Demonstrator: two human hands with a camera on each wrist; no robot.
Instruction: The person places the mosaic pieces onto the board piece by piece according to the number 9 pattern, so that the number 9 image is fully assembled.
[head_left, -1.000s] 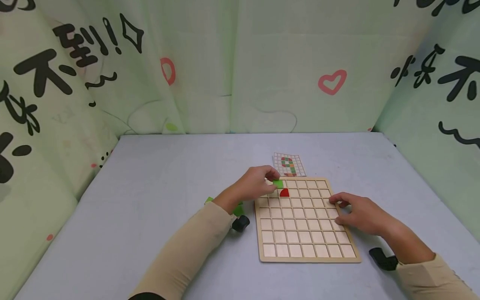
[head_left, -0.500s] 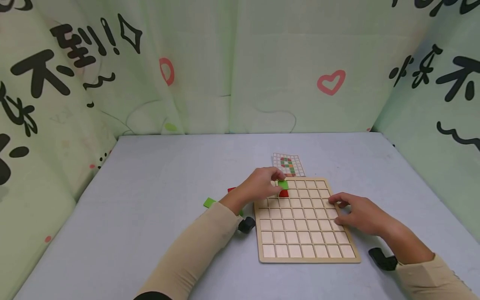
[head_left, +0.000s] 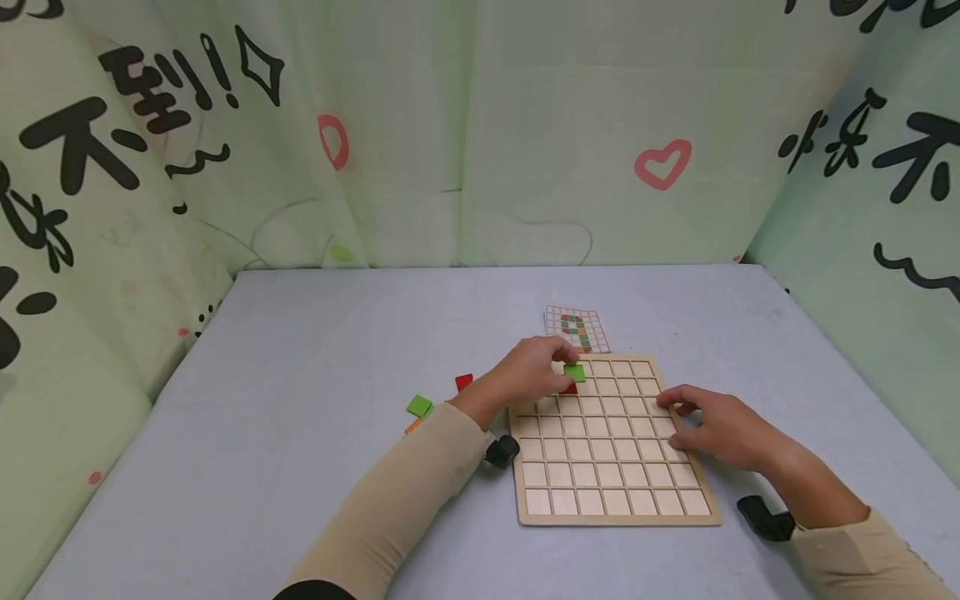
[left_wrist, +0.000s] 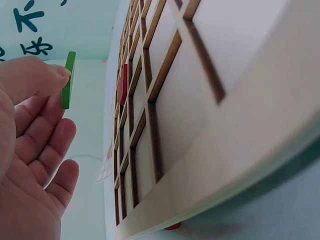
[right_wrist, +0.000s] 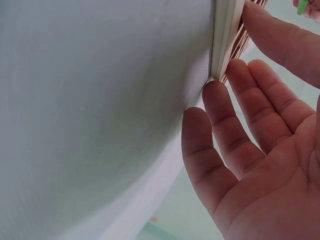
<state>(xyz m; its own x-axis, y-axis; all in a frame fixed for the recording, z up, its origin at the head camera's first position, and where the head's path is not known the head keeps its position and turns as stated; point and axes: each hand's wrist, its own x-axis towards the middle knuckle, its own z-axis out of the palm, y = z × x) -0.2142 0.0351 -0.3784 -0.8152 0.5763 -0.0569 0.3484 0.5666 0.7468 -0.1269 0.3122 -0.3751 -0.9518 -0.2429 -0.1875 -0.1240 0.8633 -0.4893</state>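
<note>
Fingers of the left hand pinch a thin, square green tile (flat, straight-sided) above the pale wooden grid board, near its far edge; right hand, fingers slightly spread, touches the board's smooth right edge.

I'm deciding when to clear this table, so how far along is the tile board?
Early on, it seems. Done: one red piece sits on the board. In hand: the left hand pinches a green tile above the board, while the right hand touches the board's right edge. Left: at least a red tile, another green tile and an orange tile lie loose; the patterned card shows several coloured squares.
</note>
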